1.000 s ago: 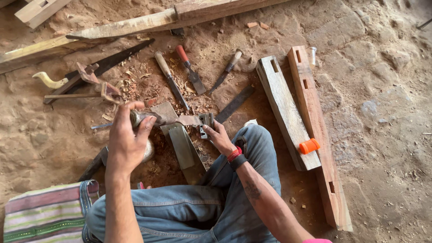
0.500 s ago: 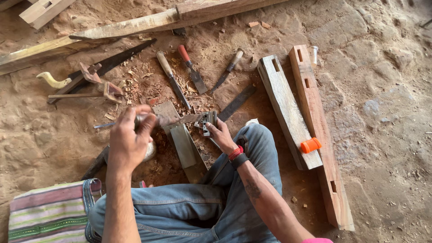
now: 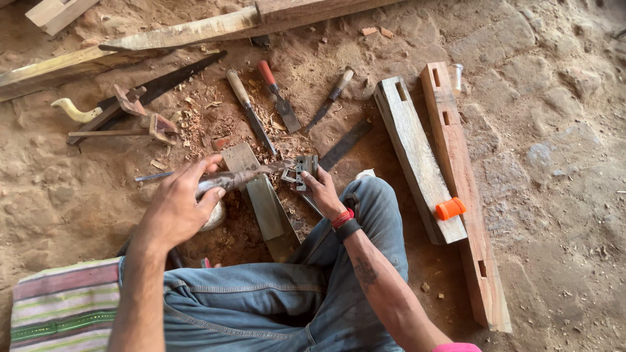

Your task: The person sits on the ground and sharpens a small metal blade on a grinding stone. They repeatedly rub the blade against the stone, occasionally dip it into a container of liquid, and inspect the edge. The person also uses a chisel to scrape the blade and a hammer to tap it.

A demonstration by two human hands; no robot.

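Just left of the frame's centre, the left hand (image 3: 175, 210) is wrapped around the wooden handle of a hammer-like tool (image 3: 242, 177) whose shaft reaches right toward a small grey metal block (image 3: 301, 172). The right hand (image 3: 324, 191) pinches that block from below, fingers closed on it, at centre frame over a flat board (image 3: 264, 202). Above them, chisels (image 3: 251, 119) lie in wood shavings, with a saw (image 3: 153, 88) at upper left. To the right lie two mortised planks (image 3: 417, 156), an orange cap (image 3: 450, 208) sitting on them. A striped cloth (image 3: 62, 303) shows at lower left.
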